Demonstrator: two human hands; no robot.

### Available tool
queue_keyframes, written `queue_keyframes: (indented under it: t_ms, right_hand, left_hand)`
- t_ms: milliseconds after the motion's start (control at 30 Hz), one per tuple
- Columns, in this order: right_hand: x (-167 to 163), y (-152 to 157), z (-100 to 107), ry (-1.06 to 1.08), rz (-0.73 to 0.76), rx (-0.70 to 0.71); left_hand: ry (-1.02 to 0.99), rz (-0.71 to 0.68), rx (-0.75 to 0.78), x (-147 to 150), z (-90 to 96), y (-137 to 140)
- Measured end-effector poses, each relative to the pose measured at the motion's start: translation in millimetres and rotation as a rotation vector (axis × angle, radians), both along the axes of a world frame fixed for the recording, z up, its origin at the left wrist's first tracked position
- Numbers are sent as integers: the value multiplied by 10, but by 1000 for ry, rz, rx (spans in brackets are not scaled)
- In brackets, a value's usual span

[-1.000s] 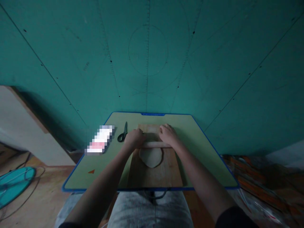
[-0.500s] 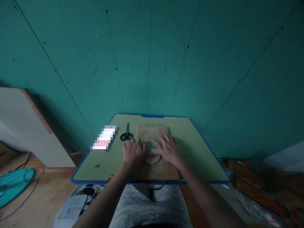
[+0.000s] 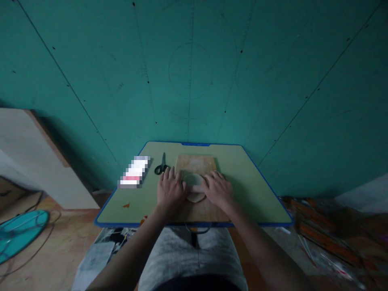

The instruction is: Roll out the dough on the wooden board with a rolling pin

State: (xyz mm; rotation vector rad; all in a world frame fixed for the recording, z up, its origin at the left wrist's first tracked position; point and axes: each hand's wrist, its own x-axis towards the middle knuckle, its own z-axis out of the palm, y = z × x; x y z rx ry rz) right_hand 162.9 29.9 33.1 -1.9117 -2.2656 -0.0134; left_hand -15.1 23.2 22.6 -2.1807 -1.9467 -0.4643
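A pale rolling pin [image 3: 196,188] lies crosswise over a flat, round, pale sheet that looks like dough or clay [image 3: 194,179]. Under the sheet is a wooden board [image 3: 196,161]. My left hand [image 3: 171,188] is closed over the pin's left end, and my right hand [image 3: 218,188] covers the right end. Both hands have their fingers pointing away from me, resting over the pin. The pin's ends are hidden beneath my palms. Sheet shows on the far and near sides of the pin. Black-handled scissors [image 3: 162,166] lie just beyond my left hand.
The board rests on a pale green table [image 3: 254,194] with a blue rim. At its left is a blurred-out phone-like object [image 3: 134,173]. Small orange scraps [image 3: 126,205] lie near the front left. A green wall [image 3: 194,81] stands behind the table.
The rolling pin sits slightly nearer to me on the sheet, with more of the far part showing. Both hands have stayed on it. The camera view has shifted a little.
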Motion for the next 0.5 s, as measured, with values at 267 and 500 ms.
queue_keyframes:
  t_ms: [267, 500]
  right_hand:
    - [-2, 563, 72, 72, -31, -114]
    - [7, 897, 74, 46, -11, 15]
  left_hand:
    - [46, -8, -171, 13, 139, 442]
    - [-19, 11, -238, -1, 170, 817]
